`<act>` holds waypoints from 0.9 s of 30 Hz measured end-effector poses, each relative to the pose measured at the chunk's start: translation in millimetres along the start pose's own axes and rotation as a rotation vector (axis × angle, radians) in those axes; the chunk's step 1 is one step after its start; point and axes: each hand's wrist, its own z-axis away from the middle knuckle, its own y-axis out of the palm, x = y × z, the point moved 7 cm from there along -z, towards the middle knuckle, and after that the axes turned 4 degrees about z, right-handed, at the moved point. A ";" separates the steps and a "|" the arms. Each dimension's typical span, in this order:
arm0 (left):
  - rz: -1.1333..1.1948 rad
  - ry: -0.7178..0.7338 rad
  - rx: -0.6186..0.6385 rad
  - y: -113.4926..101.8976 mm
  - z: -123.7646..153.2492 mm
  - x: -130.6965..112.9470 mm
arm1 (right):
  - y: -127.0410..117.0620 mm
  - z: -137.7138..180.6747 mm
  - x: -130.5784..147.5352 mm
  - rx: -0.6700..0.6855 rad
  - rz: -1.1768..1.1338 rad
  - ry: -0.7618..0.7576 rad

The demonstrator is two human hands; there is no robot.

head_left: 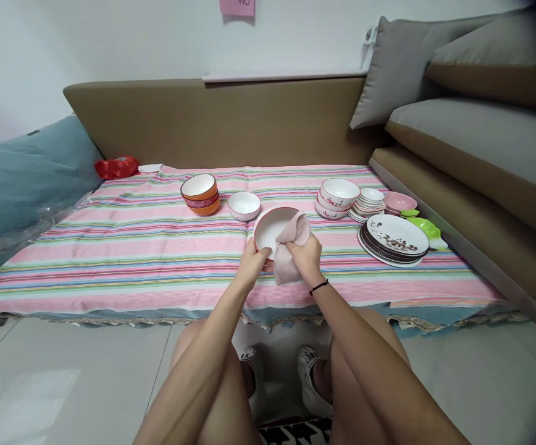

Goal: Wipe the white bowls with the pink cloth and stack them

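My left hand (253,262) grips the near left side of a white bowl (270,230) with a red rim, thumb inside and fingers underneath. The bowl is tilted towards me above the striped cloth. In my right hand (305,254) is a pale pink cloth (287,267), pressed against the right side of the bowl and hanging below its rim. The cloth hides part of the bowl's inside. Just behind and left of it stands a small white bowl (244,204).
Stacked orange and red bowls (201,196) stand left of centre. To the right are two white bowls (337,196), small dishes (370,199), a pink bowl (400,203), a pile of plates (395,238) and a green leaf-shaped dish (426,228). Cushions (476,142) rise at the right.
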 end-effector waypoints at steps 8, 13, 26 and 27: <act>-0.021 0.109 0.036 8.0 -0.9 -1.1 | 25.3 12.6 -21.2 0.038 -0.500 0.243; -0.119 0.148 -0.018 3.6 -10.5 3.5 | 22.7 8.8 -21.4 0.070 -0.354 0.229; -0.978 0.226 -0.037 -5.6 8.3 -29.7 | -20.8 -12.2 38.0 0.066 0.692 -0.466; -0.956 0.219 -0.032 -3.9 9.1 -28.2 | -16.5 -6.8 41.7 0.102 0.713 -0.526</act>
